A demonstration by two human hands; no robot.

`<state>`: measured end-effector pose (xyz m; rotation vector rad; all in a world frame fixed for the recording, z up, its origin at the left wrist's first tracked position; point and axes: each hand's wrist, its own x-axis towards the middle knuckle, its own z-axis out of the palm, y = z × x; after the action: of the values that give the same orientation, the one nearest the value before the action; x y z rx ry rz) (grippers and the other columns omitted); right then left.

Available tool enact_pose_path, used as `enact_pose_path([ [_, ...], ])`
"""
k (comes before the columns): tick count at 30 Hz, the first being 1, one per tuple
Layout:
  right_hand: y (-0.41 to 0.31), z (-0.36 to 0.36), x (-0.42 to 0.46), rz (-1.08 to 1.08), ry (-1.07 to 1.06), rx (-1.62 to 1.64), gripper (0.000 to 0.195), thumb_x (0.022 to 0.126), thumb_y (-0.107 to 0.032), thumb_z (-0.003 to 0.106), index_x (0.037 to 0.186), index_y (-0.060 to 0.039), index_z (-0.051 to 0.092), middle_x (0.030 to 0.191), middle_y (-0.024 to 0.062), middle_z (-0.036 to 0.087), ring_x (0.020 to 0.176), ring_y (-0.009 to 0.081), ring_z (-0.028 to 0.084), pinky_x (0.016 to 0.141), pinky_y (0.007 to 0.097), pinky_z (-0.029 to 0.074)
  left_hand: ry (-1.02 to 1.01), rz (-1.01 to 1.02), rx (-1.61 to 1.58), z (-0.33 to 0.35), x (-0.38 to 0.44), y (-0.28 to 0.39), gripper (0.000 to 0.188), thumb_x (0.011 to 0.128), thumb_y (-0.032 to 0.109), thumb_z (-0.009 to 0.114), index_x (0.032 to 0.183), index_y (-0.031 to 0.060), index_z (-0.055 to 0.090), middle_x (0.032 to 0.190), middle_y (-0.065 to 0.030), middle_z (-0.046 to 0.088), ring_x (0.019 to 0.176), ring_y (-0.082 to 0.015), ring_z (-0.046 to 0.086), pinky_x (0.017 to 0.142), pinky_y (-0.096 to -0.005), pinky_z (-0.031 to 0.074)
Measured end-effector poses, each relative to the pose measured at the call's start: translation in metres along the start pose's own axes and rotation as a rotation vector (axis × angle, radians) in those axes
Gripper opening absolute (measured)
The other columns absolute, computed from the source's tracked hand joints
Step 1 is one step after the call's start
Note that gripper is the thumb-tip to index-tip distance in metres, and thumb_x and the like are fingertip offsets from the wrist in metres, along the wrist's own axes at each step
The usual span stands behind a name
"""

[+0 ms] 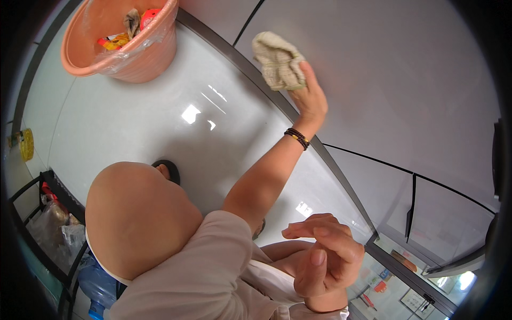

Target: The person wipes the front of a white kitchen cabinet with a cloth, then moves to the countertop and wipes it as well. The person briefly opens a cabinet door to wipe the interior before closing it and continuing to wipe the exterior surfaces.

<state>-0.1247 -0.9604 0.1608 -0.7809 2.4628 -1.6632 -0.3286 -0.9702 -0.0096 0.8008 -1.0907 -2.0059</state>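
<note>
A folded beige cloth (pixel 278 62) is held in my left hand (pixel 310 94), up against the pale grey panel (pixel 384 92) of a cabinet or wall. My left thumb lies at the cloth's right edge, while the cloth hides the fingers. A dark beaded bracelet (pixel 297 138) circles that wrist. Lower and nearer to me, my right hand (pixel 330 256) hangs in the air in front of my body. Its fingers are loosely bent, with the thumb apart and nothing in the grasp.
An orange plastic bin (pixel 140 66) with a clear liner and wrappers stands on the glossy floor (pixel 132 120). Left of my bent knee (pixel 136 216) is a black-framed rack (pixel 60 276) holding plastic bags, near a blue water bottle (pixel 98 282). A glass-like panel (pixel 384 276) shows small objects at lower right.
</note>
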Motion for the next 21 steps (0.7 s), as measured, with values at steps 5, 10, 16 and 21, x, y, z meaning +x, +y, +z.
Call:
enact_pose_path([
  [5,-0.005,-0.001,-0.003,-0.008,-0.021,-0.015,0.026,0.083,0.005,0.047,0.110,0.0034,0.047,0.097,0.0206,0.063,0.077,0.0235,0.062,0.066,0.0327,0.045,0.145,-0.160,-0.053,-0.011,0.014,-0.016,0.069,0.096,0.046,0.037,0.138,-0.0077,0.024,0.144,-0.0194,0.027,0.132,-0.0291,0.029,0.108,-0.0362,0.023],
  [10,-0.008,0.001,-0.002,-0.013,-0.028,-0.041,0.026,0.083,0.005,0.047,0.110,0.0034,0.047,0.096,0.0203,0.063,0.075,0.0236,0.062,0.066,0.0324,0.045,0.144,-0.189,-0.080,-0.007,0.011,-0.008,0.069,0.097,0.044,0.038,0.140,-0.0056,0.019,0.147,-0.0193,0.022,0.135,-0.0299,0.024,0.110,-0.0381,0.018],
  [16,0.000,0.010,0.002,-0.029,-0.008,-0.077,0.019,0.090,-0.006,0.043,0.105,0.0037,0.046,0.083,0.0178,0.060,0.064,0.0249,0.062,0.061,0.0353,0.046,-0.167,-0.113,-0.221,0.013,-0.059,0.029,0.063,0.096,0.037,0.043,0.140,-0.0027,0.024,0.146,-0.0178,0.023,0.134,-0.0278,0.024,0.109,-0.0387,0.019],
  [21,0.008,0.012,0.015,-0.018,-0.047,-0.083,0.018,0.089,-0.005,0.042,0.105,0.0037,0.045,0.082,0.0192,0.060,0.065,0.0246,0.062,0.060,0.0348,0.046,-0.576,0.367,0.093,0.017,-0.092,0.040,0.058,0.093,0.026,0.046,0.144,0.0083,0.024,0.151,-0.0203,0.004,0.137,-0.0458,0.002,0.107,-0.0581,0.007],
])
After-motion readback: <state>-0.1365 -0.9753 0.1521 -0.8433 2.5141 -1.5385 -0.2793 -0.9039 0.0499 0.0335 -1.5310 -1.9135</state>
